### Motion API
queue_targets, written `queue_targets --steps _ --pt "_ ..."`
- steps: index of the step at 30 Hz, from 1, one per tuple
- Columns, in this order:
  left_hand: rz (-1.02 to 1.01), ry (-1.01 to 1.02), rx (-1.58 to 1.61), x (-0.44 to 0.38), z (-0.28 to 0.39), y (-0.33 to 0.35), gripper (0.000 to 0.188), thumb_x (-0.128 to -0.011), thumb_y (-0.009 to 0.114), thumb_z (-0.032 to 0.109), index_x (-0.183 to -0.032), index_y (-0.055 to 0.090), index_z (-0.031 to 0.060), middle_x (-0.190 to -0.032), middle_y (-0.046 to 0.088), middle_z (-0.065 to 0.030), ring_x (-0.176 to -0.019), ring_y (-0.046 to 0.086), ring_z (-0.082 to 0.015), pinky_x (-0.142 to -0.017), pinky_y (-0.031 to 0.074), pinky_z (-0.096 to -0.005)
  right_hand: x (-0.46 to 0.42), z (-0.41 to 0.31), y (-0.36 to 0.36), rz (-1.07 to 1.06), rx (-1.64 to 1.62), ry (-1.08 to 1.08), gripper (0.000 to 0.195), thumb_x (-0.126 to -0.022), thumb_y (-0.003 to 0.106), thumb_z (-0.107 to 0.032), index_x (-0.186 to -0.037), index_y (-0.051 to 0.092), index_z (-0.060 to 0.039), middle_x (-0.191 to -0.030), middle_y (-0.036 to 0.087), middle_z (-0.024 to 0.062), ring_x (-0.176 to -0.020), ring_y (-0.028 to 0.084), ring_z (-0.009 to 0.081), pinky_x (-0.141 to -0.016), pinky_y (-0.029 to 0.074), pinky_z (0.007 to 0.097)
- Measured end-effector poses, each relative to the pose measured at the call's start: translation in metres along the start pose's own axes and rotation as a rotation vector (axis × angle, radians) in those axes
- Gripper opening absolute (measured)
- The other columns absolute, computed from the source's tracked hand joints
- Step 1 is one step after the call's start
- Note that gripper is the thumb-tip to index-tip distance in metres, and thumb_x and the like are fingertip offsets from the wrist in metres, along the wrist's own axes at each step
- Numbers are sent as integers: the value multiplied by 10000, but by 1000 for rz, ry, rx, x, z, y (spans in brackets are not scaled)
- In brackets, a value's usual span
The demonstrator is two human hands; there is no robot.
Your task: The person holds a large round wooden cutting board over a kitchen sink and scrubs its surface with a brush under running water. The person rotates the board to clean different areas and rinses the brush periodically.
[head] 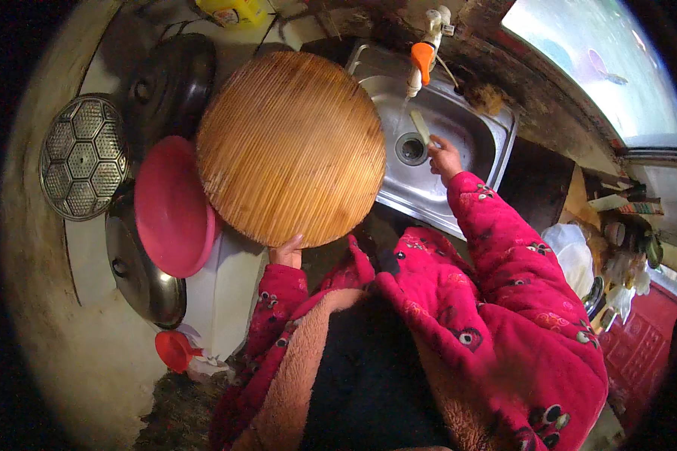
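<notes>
A round, ribbed wooden board (293,149) is tilted up before me at the sink's left side. My left hand (287,253) grips its lower edge, the thumb on the ribbed face and the fingers hidden behind. Over the stainless steel sink (462,132), my right hand (444,160) holds a short, pale, flat strip (420,126) near the drain (412,149); its material cannot be told. Thin water runs from the tap (414,82), which has an orange lever (422,60), and falls just left of the strip.
Left of the board stand a pink plastic basin (172,208), a perforated metal steamer plate (83,158) and dark metal lids (144,265). A red plastic funnel or scoop (173,350) is lower left. A yellow container (234,12) is at the top. Bags and kitchen items (570,256) crowd the right.
</notes>
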State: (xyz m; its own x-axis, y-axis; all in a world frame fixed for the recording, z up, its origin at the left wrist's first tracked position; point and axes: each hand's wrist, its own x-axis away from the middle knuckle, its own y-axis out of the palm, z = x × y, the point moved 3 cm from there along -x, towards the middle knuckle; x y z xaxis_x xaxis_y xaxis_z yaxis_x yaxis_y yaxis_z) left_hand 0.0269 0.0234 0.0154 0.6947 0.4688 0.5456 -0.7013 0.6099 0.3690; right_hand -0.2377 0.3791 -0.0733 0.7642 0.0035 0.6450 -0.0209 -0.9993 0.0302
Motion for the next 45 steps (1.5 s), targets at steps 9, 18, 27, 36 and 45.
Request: queue_targets --steps 9,18,27,36,45 --pt "7 -16 -80 5 -1 24 629 -704 633 -118 -1285 441 27 -1199 549 -122 -1081 556 -265 -916 476 -408 25 16 83 -123 924 -414 412 -840 542 -316 -1178 557 -82 -869 639 243 -834 613 428 -755 485 486" --pt "-5 -144 -39 -7 -32 9 647 -701 638 -110 -1297 434 36 -1200 551 -109 -1084 548 -260 -923 468 -408 -40 -8 62 -173 508 -179 391 -866 529 -334 -1112 588 -36 -888 644 234 -850 629 374 -757 472 449" --pt "5 -135 26 -23 -43 -3 656 -695 631 -123 -1297 440 53 -1200 548 -100 -1099 535 -260 -935 459 -423 -27 63 -6 -296 511 -27 266 -905 497 -348 -893 565 -91 -566 471 57 -375 402 168 -311 274 338" --pt "18 -183 21 -28 -45 4 643 -701 612 -135 -1290 443 59 -1211 539 -92 -1106 531 -261 -943 456 -437 -25 54 -21 -607 1694 -491 461 -658 698 -97 -1107 597 -112 -921 634 175 -851 622 378 -765 502 434" --pt "26 -342 48 -31 -42 -21 645 -697 622 -107 -1292 444 64 -1230 534 -88 -1138 508 -267 -995 404 -444 -23 -20 17 -278 704 -52 366 -894 476 -381 -821 567 -34 -596 538 95 -452 513 221 -412 410 386"
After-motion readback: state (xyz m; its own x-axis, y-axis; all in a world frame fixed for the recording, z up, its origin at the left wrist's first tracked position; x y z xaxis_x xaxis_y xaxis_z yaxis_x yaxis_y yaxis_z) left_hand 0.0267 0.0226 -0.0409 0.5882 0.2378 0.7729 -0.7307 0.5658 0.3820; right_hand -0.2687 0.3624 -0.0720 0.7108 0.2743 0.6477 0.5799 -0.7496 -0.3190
